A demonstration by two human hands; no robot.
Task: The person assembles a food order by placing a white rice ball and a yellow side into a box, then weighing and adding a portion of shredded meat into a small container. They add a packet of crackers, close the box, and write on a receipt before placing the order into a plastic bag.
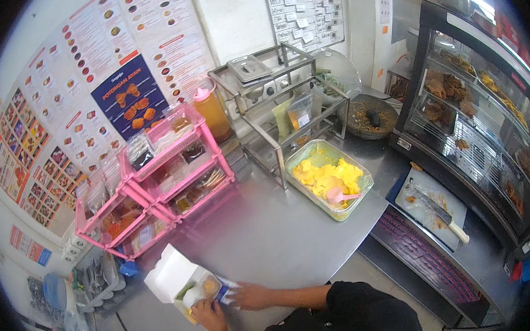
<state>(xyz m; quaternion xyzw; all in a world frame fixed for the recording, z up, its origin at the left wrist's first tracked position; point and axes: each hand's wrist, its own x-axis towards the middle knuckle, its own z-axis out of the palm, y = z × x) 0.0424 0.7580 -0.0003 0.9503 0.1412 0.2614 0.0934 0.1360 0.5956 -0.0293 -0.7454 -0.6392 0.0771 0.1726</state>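
Observation:
A white takeaway box [172, 274] with a blue side stands at the near edge of the steel counter, its lid folded back to the left. Inside it are a rounded white portion [192, 296], a brownish piece [210, 286] and something green along one side. My left hand [208, 315] reaches over the box's near side, its fingers bent down at the white portion; what they grip is hidden. Against the blue side rests my right hand [248, 296], its fingertips closed at the box wall and partly out of sight.
Pink stacked baskets [199, 182] with packets stand behind the box. A tray [339, 215] of yellow food holds a pink scoop [336, 196]. Farther right, a knife [437, 209] lies on a white cutting board [421, 204] beside a glass food warmer [459, 111]. A metal rack [278, 151] stands behind.

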